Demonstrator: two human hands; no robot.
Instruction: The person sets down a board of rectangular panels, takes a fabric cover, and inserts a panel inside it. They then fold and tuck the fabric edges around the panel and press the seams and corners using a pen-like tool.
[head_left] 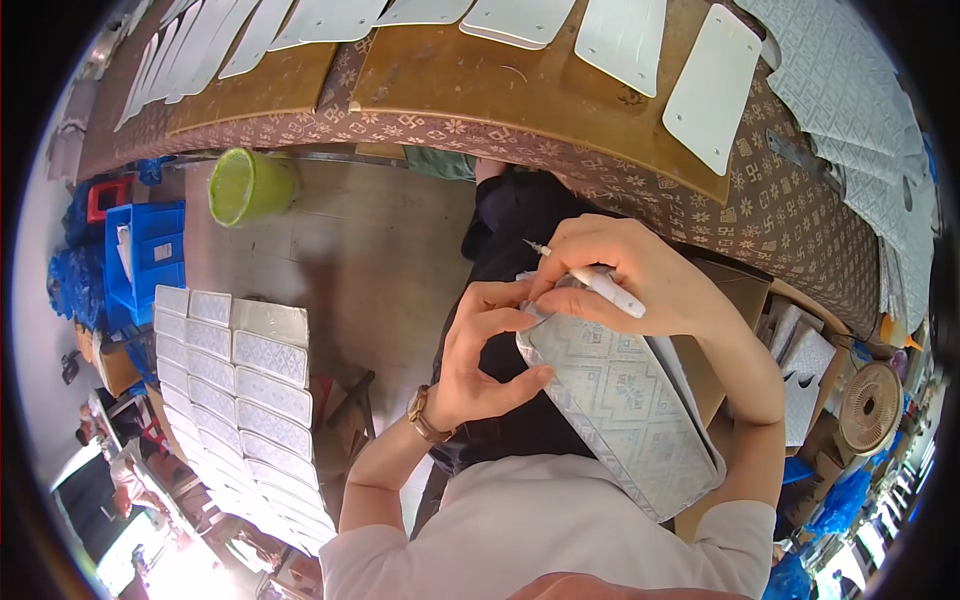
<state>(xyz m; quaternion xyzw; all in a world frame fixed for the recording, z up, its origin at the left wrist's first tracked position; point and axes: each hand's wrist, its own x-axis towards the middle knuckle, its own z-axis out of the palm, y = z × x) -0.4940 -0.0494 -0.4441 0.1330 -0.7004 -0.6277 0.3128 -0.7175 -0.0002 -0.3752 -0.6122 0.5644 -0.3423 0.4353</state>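
Note:
A rounded panel covered in pale patterned fabric lies tilted across my lap. At its upper left corner, my left hand, with a watch on the wrist, grips the edge; its fingers press the corner and its thumb rests on the near border. My right hand meets it at the same corner, thumb and fingers pinched there. Between those right-hand fingers sits a white pen-like tool with a thin pointed metal tip, which points up and left, away from the panel. The exact fold under the fingertips is hidden.
A cloth-covered table with brown boards carries several white panels. Patterned fabric lies at its right end. Rows of covered panels stand left. Around are a green bin, blue crate and fan.

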